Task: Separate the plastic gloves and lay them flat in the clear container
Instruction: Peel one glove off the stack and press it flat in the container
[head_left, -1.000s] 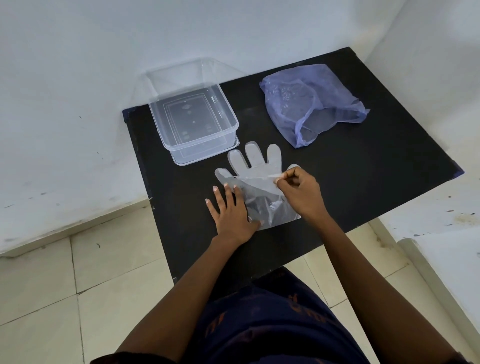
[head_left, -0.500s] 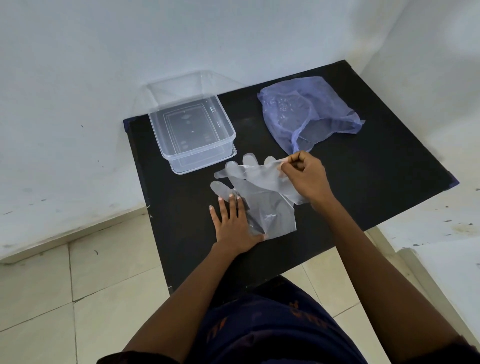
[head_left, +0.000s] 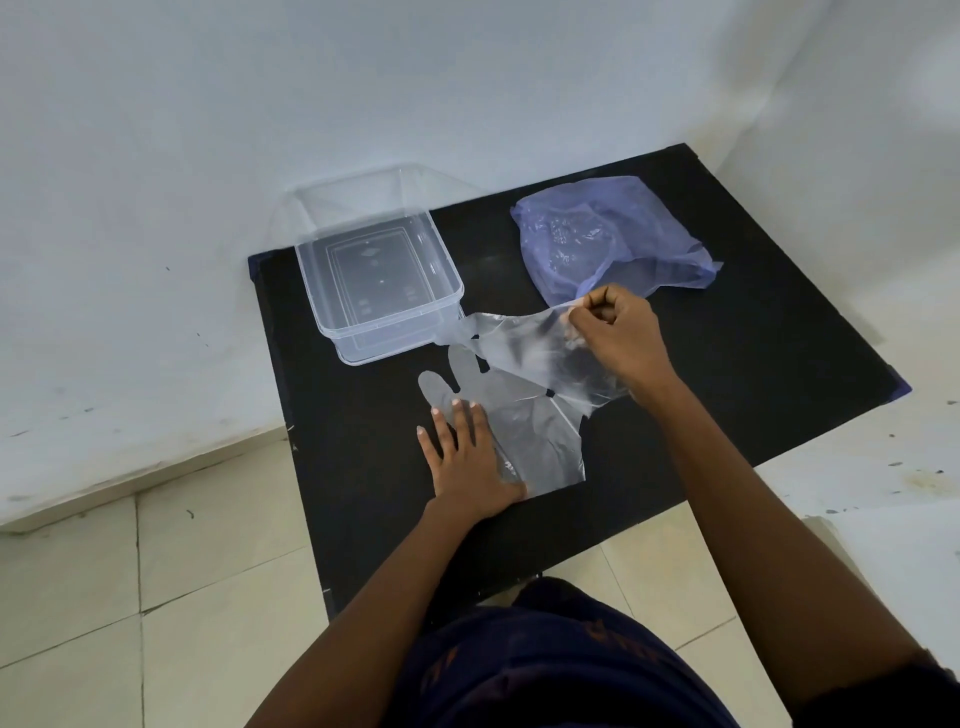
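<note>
While the left hand (head_left: 470, 460) lies flat with fingers spread, palm down, it presses the near left part of the lower glove (head_left: 524, 431) against the black worktop (head_left: 753, 364). It grips nothing; it only pins the plastic. That glove lies flat on the worktop, its finger shapes pointing to the far left, just beyond the fingertips of the pressing hand, and its cuff edge reaches to the right of the wrist.

To the right and farther away, the right hand (head_left: 618, 338) is clenched in a pinch on one edge of the upper glove (head_left: 530, 348). This sheet is lifted off the lower one and stretches from the pinch leftward, toward the near right corner of the clear container (head_left: 332, 306); whether its far tip touches the container cannot be told. Near the right wrist the two gloves overlap, and their edges meet at a small dark spot.

The container stands open at the far left of the worktop, and no glove lies in it. A crumpled bluish plastic bag (head_left: 608, 239) lies at the far right, just beyond the right hand.
</note>
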